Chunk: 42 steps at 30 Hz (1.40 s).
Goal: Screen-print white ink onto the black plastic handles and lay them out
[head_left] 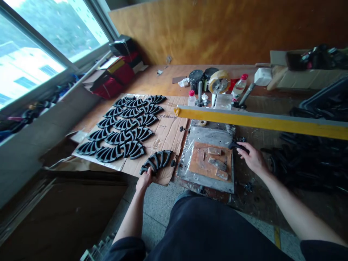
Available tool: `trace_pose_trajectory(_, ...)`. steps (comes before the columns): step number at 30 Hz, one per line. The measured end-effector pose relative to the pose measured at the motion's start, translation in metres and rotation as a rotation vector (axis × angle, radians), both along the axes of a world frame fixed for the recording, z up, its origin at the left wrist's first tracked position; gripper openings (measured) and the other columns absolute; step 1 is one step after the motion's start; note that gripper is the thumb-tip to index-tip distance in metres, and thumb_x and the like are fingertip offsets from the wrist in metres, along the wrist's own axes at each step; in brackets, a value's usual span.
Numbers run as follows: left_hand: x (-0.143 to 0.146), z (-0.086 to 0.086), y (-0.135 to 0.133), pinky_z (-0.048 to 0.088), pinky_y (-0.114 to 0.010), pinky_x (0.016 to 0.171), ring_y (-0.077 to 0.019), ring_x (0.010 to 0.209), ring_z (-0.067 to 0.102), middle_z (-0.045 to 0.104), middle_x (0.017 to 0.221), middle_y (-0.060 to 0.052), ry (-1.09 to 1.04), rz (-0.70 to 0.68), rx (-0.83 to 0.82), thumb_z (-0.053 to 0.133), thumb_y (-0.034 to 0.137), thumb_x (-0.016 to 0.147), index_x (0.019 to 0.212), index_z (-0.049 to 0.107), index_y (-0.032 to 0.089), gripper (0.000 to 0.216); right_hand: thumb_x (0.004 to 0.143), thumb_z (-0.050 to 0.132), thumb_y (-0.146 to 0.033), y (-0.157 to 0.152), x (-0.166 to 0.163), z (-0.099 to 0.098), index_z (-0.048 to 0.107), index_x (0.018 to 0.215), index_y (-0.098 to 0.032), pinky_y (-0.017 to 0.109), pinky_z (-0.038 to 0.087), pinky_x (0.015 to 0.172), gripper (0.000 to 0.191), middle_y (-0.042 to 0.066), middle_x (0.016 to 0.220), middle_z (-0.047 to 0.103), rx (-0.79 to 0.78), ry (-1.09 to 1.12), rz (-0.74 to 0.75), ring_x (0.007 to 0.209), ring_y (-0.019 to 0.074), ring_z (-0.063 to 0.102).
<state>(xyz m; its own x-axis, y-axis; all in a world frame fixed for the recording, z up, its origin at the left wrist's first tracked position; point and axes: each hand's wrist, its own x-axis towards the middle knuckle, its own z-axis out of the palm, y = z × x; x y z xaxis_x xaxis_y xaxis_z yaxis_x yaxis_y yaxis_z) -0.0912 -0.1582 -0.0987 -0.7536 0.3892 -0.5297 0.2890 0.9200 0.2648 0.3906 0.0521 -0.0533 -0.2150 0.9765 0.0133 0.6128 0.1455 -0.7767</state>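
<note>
My left hand (144, 179) is closed on the near end of a black ribbed fan-shaped part (160, 160), at the near edge of a cardboard sheet (170, 136). Beyond it, several similar black parts (108, 154) lie in overlapping rows on the same sheet. My right hand (252, 158) pinches a dark piece (236, 145) at the right side of a metal plate (210, 136); its full shape cannot be made out. On the plate rests a brown board (197, 157) with several worn blocks (217, 164) fixed to it.
A yellow-edged bar (261, 119) reaches across above the plate from the right. Behind stand black cans (196, 80), a tape roll (219, 81) and red-capped bottles (239, 87). Many dark parts (307, 163) are piled at right. Red boxes (108, 87) sit by the window.
</note>
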Motion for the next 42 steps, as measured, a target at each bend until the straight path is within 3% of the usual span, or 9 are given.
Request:
trace_pose_trajectory(2,0.01,0.001,-0.003,0.048,-0.053,0.083,-0.0395,0.097,0.065,0.069,0.093,-0.021,0.116,0.018,-0.023,0.037,0.064,0.085,0.091,0.065,0.016,0.056,0.092,0.045,-0.044,-0.014,-0.023,0.004,0.064,0.116,-0.021,0.031,0.054,0.062,0.038,0.005,0.08,0.071,0.053,-0.054,0.128,0.063,0.018,0.067)
trace_pose_trajectory(5,0.039,-0.002,-0.005,0.041,-0.053,0.095,-0.0381,0.118,0.054,0.06,0.122,-0.021,0.35,-0.038,0.062,0.035,0.059,0.089,0.113,0.06,0.016,0.056,0.096,0.042,-0.035,-0.03,-0.05,-0.002,0.067,0.109,-0.02,0.032,0.054,0.078,0.031,0.007,0.099,0.072,0.259,-0.117,0.296,0.085,0.0201,0.069)
trace_pose_trajectory(10,0.086,-0.011,0.009,0.038,-0.044,0.101,-0.0305,0.122,0.048,0.05,0.139,-0.013,0.608,-0.321,0.265,0.047,0.054,0.088,0.129,0.057,0.023,0.052,0.098,0.044,-0.029,-0.04,-0.074,-0.009,0.066,0.11,-0.02,0.028,0.049,0.082,0.027,0.006,0.102,0.07,0.527,-0.334,0.365,0.092,0.0182,0.066)
trace_pose_trajectory(14,0.092,-0.015,0.027,0.031,-0.052,0.105,-0.0358,0.132,0.036,0.042,0.149,-0.012,0.549,-0.267,0.221,0.048,0.062,0.084,0.131,0.055,0.025,0.061,0.098,0.044,-0.024,-0.039,-0.079,-0.002,0.068,0.108,-0.02,0.03,0.045,0.08,0.026,0.007,0.095,0.07,0.581,-0.485,0.453,0.087,0.0195,0.062)
trace_pose_trajectory(22,0.081,-0.016,0.038,0.032,-0.054,0.104,-0.0367,0.132,0.037,0.047,0.147,-0.007,0.453,-0.181,0.192,0.054,0.06,0.08,0.124,0.062,0.027,0.055,0.096,0.044,-0.018,-0.039,-0.085,0.005,0.071,0.097,-0.022,0.029,0.041,0.075,0.028,0.005,0.083,0.066,0.604,-0.576,0.489,0.084,0.0187,0.056)
trace_pose_trajectory(28,0.086,0.013,0.029,0.029,-0.054,0.108,-0.0367,0.134,0.037,0.049,0.145,-0.008,0.528,-0.261,0.317,0.058,0.051,0.082,0.121,0.065,0.025,0.047,0.095,0.047,-0.021,-0.045,-0.102,0.021,0.073,0.096,-0.021,0.032,0.046,0.079,0.026,0.006,0.094,0.07,0.541,-0.424,0.471,0.087,0.0203,0.058)
trace_pose_trajectory(34,0.098,0.047,0.028,0.011,-0.054,0.118,-0.0349,0.144,0.024,0.048,0.146,-0.006,0.626,-0.466,0.562,0.057,0.051,0.084,0.124,0.065,0.029,0.047,0.094,0.052,-0.023,-0.07,-0.157,0.043,0.073,0.1,-0.021,0.035,0.053,0.087,0.022,0.005,0.098,0.073,0.342,-0.043,0.644,0.09,0.019,0.066)
trace_pose_trajectory(37,0.102,0.054,0.034,0.008,-0.055,0.118,-0.0353,0.144,0.024,0.048,0.146,-0.006,0.606,-0.507,0.64,0.06,0.049,0.083,0.125,0.064,0.03,0.046,0.093,0.053,-0.021,-0.083,-0.187,0.049,0.073,0.103,-0.022,0.035,0.055,0.089,0.022,0.004,0.102,0.074,0.265,0.003,0.71,0.095,0.0193,0.068)
trace_pose_trajectory(42,0.098,0.058,0.046,0.009,-0.055,0.118,-0.0348,0.144,0.025,0.049,0.145,-0.005,0.549,-0.551,0.717,0.061,0.044,0.083,0.125,0.064,0.032,0.044,0.093,0.05,-0.018,-0.089,-0.219,0.05,0.07,0.116,-0.022,0.039,0.054,0.096,0.03,0.006,0.115,0.07,0.252,0.027,0.661,0.106,0.0208,0.066)
